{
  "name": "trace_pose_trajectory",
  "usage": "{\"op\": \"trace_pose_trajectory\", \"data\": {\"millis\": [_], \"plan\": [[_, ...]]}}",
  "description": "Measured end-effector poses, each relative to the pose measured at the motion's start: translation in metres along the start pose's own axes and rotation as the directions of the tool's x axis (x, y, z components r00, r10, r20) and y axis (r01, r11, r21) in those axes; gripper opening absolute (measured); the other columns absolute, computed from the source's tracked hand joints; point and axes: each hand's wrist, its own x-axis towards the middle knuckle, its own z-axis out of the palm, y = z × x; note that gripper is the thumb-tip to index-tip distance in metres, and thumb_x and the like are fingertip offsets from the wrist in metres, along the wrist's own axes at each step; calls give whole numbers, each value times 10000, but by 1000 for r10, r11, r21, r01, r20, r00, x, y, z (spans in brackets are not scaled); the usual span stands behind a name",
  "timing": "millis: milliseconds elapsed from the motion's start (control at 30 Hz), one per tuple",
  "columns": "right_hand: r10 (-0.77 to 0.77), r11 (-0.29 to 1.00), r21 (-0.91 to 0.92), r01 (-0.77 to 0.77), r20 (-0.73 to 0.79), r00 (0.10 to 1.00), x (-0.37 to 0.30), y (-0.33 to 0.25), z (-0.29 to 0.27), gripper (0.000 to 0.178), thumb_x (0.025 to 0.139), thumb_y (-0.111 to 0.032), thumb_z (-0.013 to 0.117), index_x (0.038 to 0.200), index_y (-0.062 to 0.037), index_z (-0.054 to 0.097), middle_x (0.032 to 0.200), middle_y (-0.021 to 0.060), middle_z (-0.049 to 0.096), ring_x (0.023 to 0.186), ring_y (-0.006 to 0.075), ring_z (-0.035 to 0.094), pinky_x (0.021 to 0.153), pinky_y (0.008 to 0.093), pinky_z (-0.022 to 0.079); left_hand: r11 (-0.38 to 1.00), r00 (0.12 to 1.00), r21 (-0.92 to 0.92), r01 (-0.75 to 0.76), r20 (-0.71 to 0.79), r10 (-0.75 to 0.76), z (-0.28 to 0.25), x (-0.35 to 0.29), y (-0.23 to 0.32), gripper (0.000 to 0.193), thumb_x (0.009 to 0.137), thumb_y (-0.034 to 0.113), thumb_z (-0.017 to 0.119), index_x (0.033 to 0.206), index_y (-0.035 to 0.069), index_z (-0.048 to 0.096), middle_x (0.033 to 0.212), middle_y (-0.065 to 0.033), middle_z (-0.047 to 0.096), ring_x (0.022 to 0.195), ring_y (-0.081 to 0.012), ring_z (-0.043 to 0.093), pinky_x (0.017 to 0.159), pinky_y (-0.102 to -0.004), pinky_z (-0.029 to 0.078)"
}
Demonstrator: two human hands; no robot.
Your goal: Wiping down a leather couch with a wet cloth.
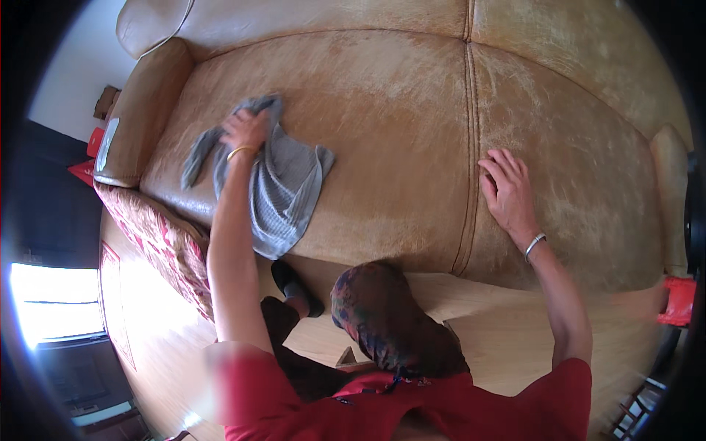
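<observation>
A worn tan leather sofa (382, 132) stretches across the view, its seat scuffed and split by a stitched seam. On its left seat lies a crumpled grey cloth (283, 191), one end hanging toward the front edge. My left hand (246, 131), with a gold bracelet at the wrist, presses down on the cloth's bunched upper part, fingers curled on it. My right hand (509, 187), a silver bangle on its wrist, rests on the seat just right of the seam. Its fingers are bent but apart, and nothing is in them.
The sofa's left armrest (151, 110) has a pale patch on its front. Below it hangs a red-and-cream patterned fabric (158, 239). My knee (375, 301) is against the seat's front edge, above a light wooden floor (507, 323). A red object (677, 300) stands at the far right.
</observation>
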Motion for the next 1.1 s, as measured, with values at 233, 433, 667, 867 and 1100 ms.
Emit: {"op": "trace_pose_trajectory", "data": {"millis": [233, 433, 667, 867, 1100], "plan": [[0, 998, 55, -1, 24, 1000, 10, -6, 1, 211, 793, -80, 587, 992, -13, 566, 1101, 135, 528, 1119, 297, 469, 938, 428, 350, 606, 626, -181, -775, -357, 694, 24, -97, 283, 601, 819, 533, 514, 1145, 29, 485, 1195, -167, 434, 1171, -366, 383, 911, -667, 289], [20, 1000, 8, -20, -2, 1000, 5, 5, 7, 223, 801, -93, 598, 1008, -11, 588, 1137, 151, 546, 1128, 312, 477, 975, 439, 340, 147, 241, -477, -866, -142, 960, -17, -184, 346, 617, 889, 516, 424, 1334, 89, 418, 1428, -140, 346, 1351, -283, 277, 1066, -550, 200], [29, 990, 133, -36, 50, 998, 7, -3, 2, 219, 805, -106, 601, 1007, -21, 592, 1139, 146, 545, 1138, 305, 476, 979, 442, 341, 533, 523, -113, -838, -441, 729, 59, 3, 196, 460, 861, 380, 552, 1208, 82, 499, 1258, -129, 451, 1208, -320, 395, 994, -444, 361], [39, 996, 85, -40, 23, 999, 0, 4, 6, 197, 809, -97, 585, 995, -33, 590, 1136, 139, 542, 1123, 308, 481, 970, 445, 346, 950, 761, 105, -295, -576, 300, 86, 97, -6, 263, 875, 357, 499, 1027, 167, 599, 1098, -191, 534, 967, -401, 513, 804, -524, 411], [33, 999, 31, -34, 20, 999, 1, 13, 10, 208, 839, -144, 572, 1023, -51, 597, 1136, 119, 559, 1132, 281, 487, 990, 447, 339, 429, 250, 516, -741, -381, 890, 68, 59, 48, 291, 893, 359, 482, 1098, 161, 539, 1021, -179, 525, 897, -374, 507, 735, -515, 411]]}}
